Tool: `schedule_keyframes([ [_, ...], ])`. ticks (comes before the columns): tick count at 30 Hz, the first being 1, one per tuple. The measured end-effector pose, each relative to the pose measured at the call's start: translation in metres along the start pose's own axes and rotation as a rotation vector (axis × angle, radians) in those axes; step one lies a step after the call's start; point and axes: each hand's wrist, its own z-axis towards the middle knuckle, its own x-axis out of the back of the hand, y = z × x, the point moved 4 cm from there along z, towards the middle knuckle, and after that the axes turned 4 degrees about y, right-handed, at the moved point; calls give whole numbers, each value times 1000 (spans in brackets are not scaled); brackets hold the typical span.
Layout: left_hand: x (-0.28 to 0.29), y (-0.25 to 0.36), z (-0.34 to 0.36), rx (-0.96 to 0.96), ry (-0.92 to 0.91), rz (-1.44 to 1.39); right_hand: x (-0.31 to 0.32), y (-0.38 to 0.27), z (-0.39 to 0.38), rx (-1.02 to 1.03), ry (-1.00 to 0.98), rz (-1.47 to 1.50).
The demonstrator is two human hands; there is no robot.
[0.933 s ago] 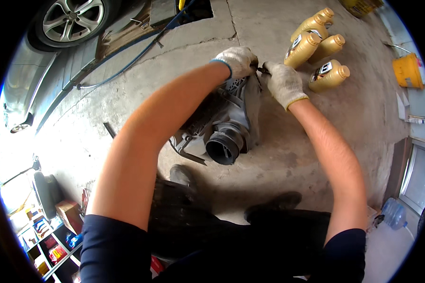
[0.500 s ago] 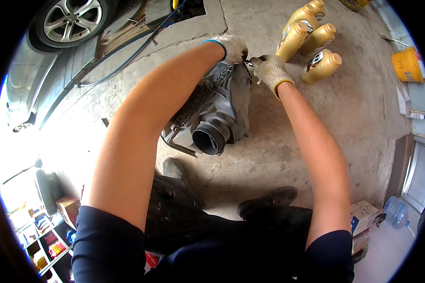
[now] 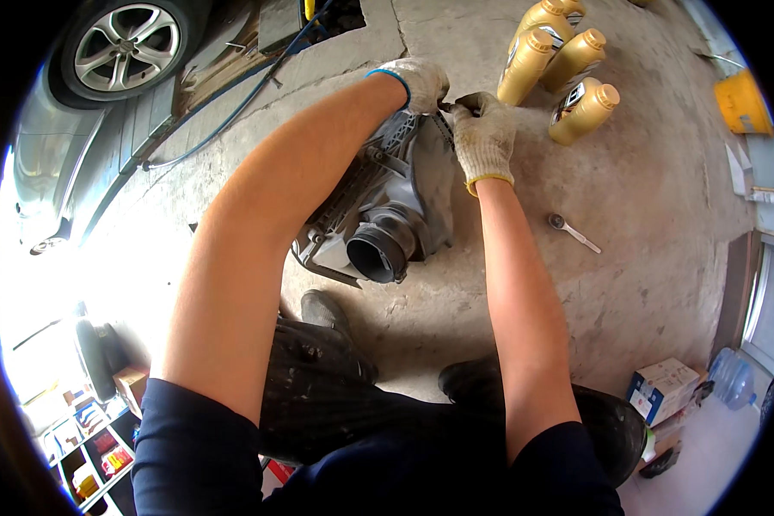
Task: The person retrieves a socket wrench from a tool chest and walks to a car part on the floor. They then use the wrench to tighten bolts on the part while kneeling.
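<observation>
A view from above looks down on a person crouching over a concrete floor point(image 3: 662, 258), both bare forearms reaching toward the upper middle of the frame. There a grey plastic air-filter housing point(image 3: 404, 202) rests on the floor, its round black intake opening point(image 3: 378, 255) facing the lower part of the frame. The left hand point(image 3: 415, 82), in a white knit glove with a blue cuff, is clenched at the housing's top edge, and the right hand point(image 3: 483, 138), in a white glove with a yellow cuff, is closed just beside it; each grip pinches something small and dark where the two hands meet, too small to identify. The housing looks like a hollow, stiff, fairly light moulding with thin clips and ribs that could crack, so its thicker body and rim seem the safer places to hold. Four gold oil bottles point(image 3: 576, 95) stand near it at upper right, and a small metal tool point(image 3: 573, 232) lies on the floor at right. A car wheel point(image 3: 127, 45) shows at upper left, a yellow bucket point(image 3: 740, 103) at far right, and a cardboard box point(image 3: 662, 389) at lower right.
</observation>
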Motion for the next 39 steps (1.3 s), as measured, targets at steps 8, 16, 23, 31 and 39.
schedule_keyframes([
  [8,-2,5,11,-19,-24,157,0,3,-2,120,12,-43],
  [16,14,22,1,-54,-14,184,3,15,-3,75,91,-71],
  [23,2,16,12,-38,-68,211,-1,22,4,-114,-26,7],
  [31,11,27,8,-62,-79,226,-1,29,5,-33,46,132],
  [39,6,23,8,13,-81,206,10,14,3,46,29,38],
])
